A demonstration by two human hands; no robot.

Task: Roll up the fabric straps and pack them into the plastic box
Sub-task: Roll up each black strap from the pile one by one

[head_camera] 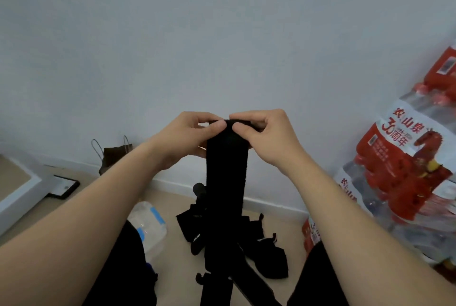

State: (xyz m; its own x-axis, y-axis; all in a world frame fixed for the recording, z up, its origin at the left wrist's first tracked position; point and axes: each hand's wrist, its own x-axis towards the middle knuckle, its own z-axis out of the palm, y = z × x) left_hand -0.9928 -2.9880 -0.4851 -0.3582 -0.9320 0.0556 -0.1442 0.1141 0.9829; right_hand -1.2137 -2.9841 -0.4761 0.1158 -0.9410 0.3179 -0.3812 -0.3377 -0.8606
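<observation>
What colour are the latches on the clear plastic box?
Blue latches on the clear plastic box; the head view shows them, partly behind the left arm.

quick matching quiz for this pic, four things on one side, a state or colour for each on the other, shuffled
Things:
1. strap
2. box
3. paper bag
4. water packs

States:
a. red labels, stacked on the right
b. black, top end pinched by left hand and right hand
c. brown, with thin handles
d. clear, with blue clips

Pairs: 1-b, 2-d, 3-c, 4-a
</observation>
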